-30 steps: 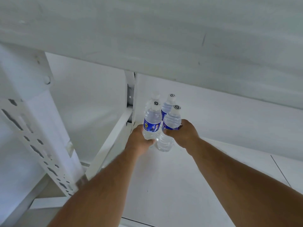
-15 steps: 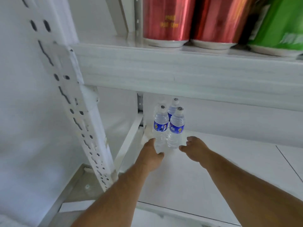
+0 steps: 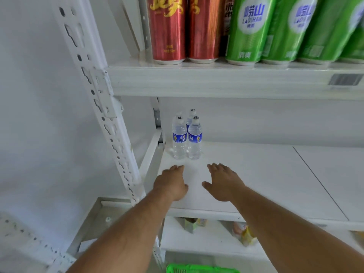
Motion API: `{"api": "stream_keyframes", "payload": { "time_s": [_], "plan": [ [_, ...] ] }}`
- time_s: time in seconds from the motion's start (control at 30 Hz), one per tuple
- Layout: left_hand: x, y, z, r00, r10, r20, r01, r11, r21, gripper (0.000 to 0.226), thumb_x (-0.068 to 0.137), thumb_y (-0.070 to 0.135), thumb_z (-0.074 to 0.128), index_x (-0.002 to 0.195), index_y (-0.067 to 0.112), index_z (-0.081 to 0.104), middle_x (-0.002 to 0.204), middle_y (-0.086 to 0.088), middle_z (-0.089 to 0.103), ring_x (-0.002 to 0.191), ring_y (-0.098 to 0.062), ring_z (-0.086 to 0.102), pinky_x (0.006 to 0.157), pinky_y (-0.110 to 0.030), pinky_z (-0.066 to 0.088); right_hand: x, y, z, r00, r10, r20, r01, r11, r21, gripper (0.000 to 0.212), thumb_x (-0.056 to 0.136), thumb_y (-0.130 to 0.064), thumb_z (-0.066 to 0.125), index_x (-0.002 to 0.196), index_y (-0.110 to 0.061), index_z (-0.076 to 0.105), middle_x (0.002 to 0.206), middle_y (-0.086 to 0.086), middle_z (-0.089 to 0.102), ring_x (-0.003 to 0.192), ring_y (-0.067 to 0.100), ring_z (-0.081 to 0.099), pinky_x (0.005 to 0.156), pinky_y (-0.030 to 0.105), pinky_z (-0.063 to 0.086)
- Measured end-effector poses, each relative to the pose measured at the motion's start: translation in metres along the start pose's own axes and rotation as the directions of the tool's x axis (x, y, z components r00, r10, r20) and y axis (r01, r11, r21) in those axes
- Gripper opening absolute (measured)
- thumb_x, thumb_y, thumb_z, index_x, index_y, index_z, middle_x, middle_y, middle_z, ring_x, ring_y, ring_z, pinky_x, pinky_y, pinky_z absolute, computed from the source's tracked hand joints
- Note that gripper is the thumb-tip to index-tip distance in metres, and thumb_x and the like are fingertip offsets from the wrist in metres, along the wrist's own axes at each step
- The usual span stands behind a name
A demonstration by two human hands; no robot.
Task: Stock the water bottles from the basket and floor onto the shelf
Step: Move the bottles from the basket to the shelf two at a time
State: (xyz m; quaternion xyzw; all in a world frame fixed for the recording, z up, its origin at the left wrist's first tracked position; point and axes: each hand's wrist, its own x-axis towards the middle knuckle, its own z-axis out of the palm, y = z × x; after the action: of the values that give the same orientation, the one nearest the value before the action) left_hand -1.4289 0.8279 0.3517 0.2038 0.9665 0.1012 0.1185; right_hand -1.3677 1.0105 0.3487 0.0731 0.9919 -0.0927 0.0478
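1. Three water bottles point(image 3: 187, 136) are found upright in a tight cluster at the back left corner of the shelf point(image 3: 256, 174), centre of the frame, beside the rear upright; their long axes are vertical.
2. The left hand point(image 3: 171, 184) is recorded below the cluster, fingers extended and spread apart, holding nothing; a gap of bare shelf is seen between fingertips and bottles.
3. The right hand point(image 3: 221, 183) is recorded to the right of the left hand at about the same level, fingers likewise extended, holding nothing and clear of the bottles.
4. The green basket point(image 3: 201, 269) is noted at the bottom edge of the frame, below both forearms; only its rim is visible, and its contents cannot be determined.
5. Judgement: the stocked bottles lie up-frame of both hands, while further stock is presumed to lie down-frame. The left forearm passes nearer above the basket rim, so that hand is judged marginally better placed. No bottles on the floor are in view.
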Motion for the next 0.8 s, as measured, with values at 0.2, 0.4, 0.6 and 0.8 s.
{"api": "stream_keyframes", "payload": {
  "time_s": [0.2,0.4,0.6,0.8],
  "plan": [
    [-0.064,0.026,0.014,0.999,-0.048,0.020,0.047,0.997,0.057,0.075,0.089,0.039,0.054,0.155,0.025,0.020,0.160,0.002,0.024,0.140,-0.027,0.035,0.109,-0.042,0.036,-0.067,0.010,0.010,0.998,-0.063,0.026,0.065,0.996,-0.067,0.073,0.096,-0.055,0.043,0.153,-0.013,0.025,0.160,0.007,0.028,0.148,0.027,0.023,0.118,0.042,0.024],
    [-0.132,0.052,0.054,0.995,-0.092,0.048,0.090,0.995,0.044,0.067,0.088,0.040,0.054,0.149,0.026,0.032,0.154,0.002,0.035,0.134,-0.028,0.041,0.103,-0.041,0.042,-0.144,0.025,0.039,0.991,-0.102,0.083,0.102,0.995,0.009,0.067,0.094,-0.052,0.048,0.147,-0.013,0.035,0.152,0.008,0.039,0.138,0.031,0.037,0.109,0.046,0.036],
    [-0.185,0.060,0.108,0.986,-0.126,0.108,0.128,0.992,-0.011,0.052,0.086,0.043,0.059,0.132,0.025,0.045,0.139,-0.004,0.052,0.122,-0.029,0.054,0.092,-0.040,0.049,-0.202,0.037,0.080,0.977,-0.094,0.189,0.094,0.996,0.009,0.072,0.095,-0.055,0.046,0.151,-0.012,0.030,0.156,0.008,0.035,0.139,0.034,0.036,0.110,0.049,0.036],
    [-0.212,0.044,0.155,0.960,-0.173,0.222,0.191,0.979,-0.064,0.070,0.086,0.045,0.060,0.148,0.027,0.034,0.151,-0.001,0.043,0.132,-0.028,0.047,0.105,-0.043,0.044,-0.238,0.041,0.122,0.960,-0.057,0.274,0.037,0.996,0.078,0.068,0.095,-0.051,0.049,0.146,-0.010,0.034,0.149,0.010,0.041,0.133,0.032,0.042,0.107,0.046,0.040]
  ]
}}
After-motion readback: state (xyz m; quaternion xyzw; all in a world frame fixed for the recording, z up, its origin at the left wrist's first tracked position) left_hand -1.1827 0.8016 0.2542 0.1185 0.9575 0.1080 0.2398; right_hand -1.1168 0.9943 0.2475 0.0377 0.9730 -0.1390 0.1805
